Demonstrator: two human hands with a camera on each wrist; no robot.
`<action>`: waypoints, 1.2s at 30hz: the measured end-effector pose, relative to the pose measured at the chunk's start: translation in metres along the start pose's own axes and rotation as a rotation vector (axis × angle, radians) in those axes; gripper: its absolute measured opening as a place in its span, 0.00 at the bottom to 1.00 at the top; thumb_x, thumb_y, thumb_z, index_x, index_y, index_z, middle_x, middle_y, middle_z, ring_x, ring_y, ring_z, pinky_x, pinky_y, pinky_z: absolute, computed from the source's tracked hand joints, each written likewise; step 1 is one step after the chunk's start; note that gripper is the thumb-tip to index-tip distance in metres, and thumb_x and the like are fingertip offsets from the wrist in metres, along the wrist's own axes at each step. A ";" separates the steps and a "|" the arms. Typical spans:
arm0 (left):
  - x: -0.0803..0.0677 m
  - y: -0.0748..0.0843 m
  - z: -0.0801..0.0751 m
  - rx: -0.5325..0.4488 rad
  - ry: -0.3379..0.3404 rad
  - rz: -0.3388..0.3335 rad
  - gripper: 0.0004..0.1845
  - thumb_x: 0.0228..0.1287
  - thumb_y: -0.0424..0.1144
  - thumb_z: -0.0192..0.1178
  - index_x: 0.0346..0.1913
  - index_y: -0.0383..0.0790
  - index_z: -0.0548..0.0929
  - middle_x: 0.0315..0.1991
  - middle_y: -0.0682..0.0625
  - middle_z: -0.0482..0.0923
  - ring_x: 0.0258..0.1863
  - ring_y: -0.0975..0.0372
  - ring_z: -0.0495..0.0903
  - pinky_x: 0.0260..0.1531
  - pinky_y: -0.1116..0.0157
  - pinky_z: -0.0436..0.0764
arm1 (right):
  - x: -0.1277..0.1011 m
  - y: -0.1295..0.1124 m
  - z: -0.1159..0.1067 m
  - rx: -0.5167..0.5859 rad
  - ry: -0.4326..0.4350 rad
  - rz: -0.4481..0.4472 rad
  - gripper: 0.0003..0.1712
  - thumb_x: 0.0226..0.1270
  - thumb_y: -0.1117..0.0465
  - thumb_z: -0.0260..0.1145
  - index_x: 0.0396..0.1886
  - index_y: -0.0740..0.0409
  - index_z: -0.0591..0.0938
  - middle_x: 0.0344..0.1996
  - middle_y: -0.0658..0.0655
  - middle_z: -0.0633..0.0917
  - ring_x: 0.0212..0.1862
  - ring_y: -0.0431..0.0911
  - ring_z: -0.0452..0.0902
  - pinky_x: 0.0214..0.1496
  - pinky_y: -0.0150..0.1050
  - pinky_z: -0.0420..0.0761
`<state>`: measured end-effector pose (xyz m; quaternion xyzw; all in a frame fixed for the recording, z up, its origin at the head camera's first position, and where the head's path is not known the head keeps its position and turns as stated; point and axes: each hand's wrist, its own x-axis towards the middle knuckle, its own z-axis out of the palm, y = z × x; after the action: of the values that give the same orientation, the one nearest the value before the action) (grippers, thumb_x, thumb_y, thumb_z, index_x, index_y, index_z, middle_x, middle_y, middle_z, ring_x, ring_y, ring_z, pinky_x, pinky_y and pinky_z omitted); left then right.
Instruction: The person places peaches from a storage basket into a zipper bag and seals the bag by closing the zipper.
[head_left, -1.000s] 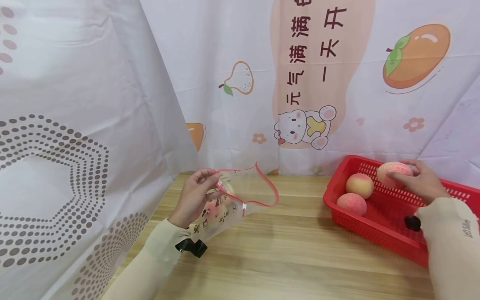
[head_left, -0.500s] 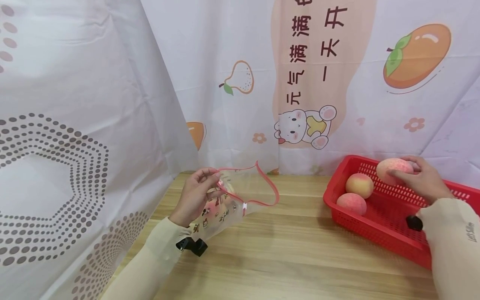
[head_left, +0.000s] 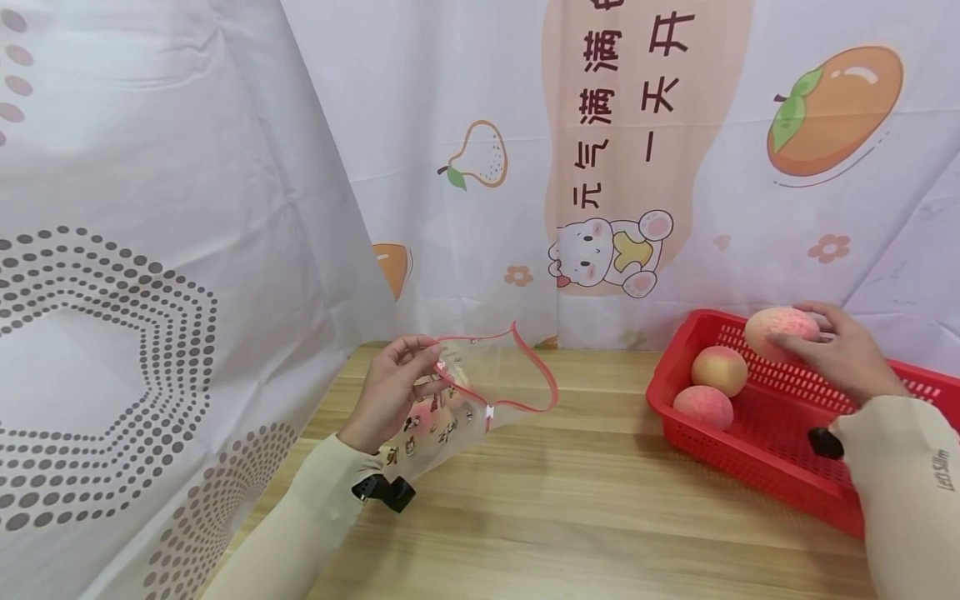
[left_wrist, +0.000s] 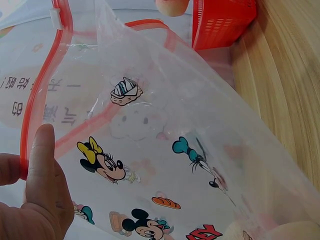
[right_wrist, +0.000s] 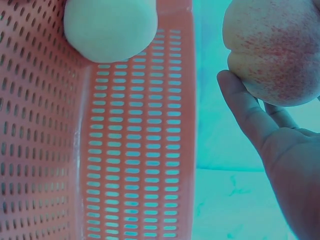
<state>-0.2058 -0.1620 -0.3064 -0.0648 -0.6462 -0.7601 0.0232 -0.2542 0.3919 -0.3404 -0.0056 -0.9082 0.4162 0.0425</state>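
My left hand (head_left: 392,390) pinches the red-edged mouth of a clear zip bag (head_left: 487,367), holding it open toward the right. Cartoon figures are printed on the bag, and peach-coloured fruit shows through its lower part. My right hand (head_left: 843,354) grips a pink and yellow peach (head_left: 780,333), raised over the back of the red basket (head_left: 757,454). Up close in the right wrist view, thumb and fingers hold the peach (right_wrist: 275,52) from below, beside the basket wall (right_wrist: 132,150). Two more peaches, a yellowish one (head_left: 719,372) and a pink one (head_left: 703,407), lie in the basket's left end.
The wooden table (head_left: 570,517) stretches between bag and basket. A printed white curtain (head_left: 465,258) hangs right behind the table, and another dotted curtain (head_left: 247,250) closes off the left side. A white slider (head_left: 490,412) sits on the bag's red zip edge.
My right hand has lifted the peach a little higher and slightly left, above the basket. My left hand and the bag stay practically where they were.
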 end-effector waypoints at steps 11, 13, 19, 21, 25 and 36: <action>0.000 -0.001 0.000 -0.009 -0.002 0.001 0.06 0.73 0.28 0.55 0.49 0.30 0.72 0.39 0.46 0.75 0.35 0.61 0.82 0.38 0.64 0.89 | -0.003 -0.017 0.004 -0.028 0.022 -0.073 0.50 0.73 0.43 0.61 0.78 0.65 0.47 0.67 0.82 0.56 0.62 0.79 0.57 0.51 0.77 0.71; 0.000 -0.001 -0.001 -0.005 -0.004 0.001 0.07 0.74 0.28 0.55 0.49 0.30 0.72 0.39 0.46 0.75 0.35 0.60 0.82 0.38 0.64 0.89 | -0.002 -0.019 0.004 -0.036 0.023 -0.093 0.48 0.73 0.44 0.62 0.77 0.65 0.49 0.66 0.81 0.57 0.61 0.79 0.58 0.45 0.63 0.82; -0.001 -0.001 -0.001 0.001 -0.003 -0.006 0.07 0.74 0.28 0.55 0.50 0.30 0.72 0.40 0.45 0.75 0.36 0.59 0.82 0.39 0.63 0.89 | -0.004 -0.022 0.008 -0.038 0.033 -0.122 0.45 0.73 0.47 0.64 0.74 0.66 0.53 0.64 0.81 0.60 0.60 0.78 0.61 0.31 0.24 0.72; -0.001 -0.001 0.000 0.004 0.000 -0.009 0.07 0.74 0.28 0.55 0.50 0.30 0.72 0.39 0.46 0.75 0.37 0.58 0.83 0.39 0.62 0.89 | -0.006 -0.022 0.009 -0.041 0.036 -0.127 0.44 0.73 0.48 0.64 0.74 0.66 0.53 0.64 0.81 0.60 0.59 0.79 0.61 0.30 0.21 0.71; -0.001 -0.001 0.000 0.003 0.004 -0.010 0.07 0.74 0.28 0.55 0.50 0.30 0.72 0.39 0.46 0.75 0.38 0.57 0.83 0.40 0.62 0.88 | -0.008 -0.025 0.010 -0.049 0.039 -0.150 0.42 0.73 0.50 0.64 0.73 0.66 0.55 0.63 0.81 0.61 0.59 0.79 0.62 0.29 0.19 0.70; -0.001 -0.002 0.001 0.018 -0.002 -0.018 0.08 0.74 0.28 0.53 0.52 0.29 0.71 0.40 0.46 0.74 0.35 0.61 0.82 0.40 0.62 0.88 | -0.017 -0.034 0.016 -0.076 0.030 -0.229 0.40 0.70 0.55 0.67 0.72 0.65 0.59 0.61 0.78 0.66 0.55 0.73 0.66 0.31 0.17 0.72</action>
<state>-0.2052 -0.1606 -0.3081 -0.0595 -0.6534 -0.7545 0.0161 -0.2381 0.3567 -0.3258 0.0904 -0.9173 0.3737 0.1034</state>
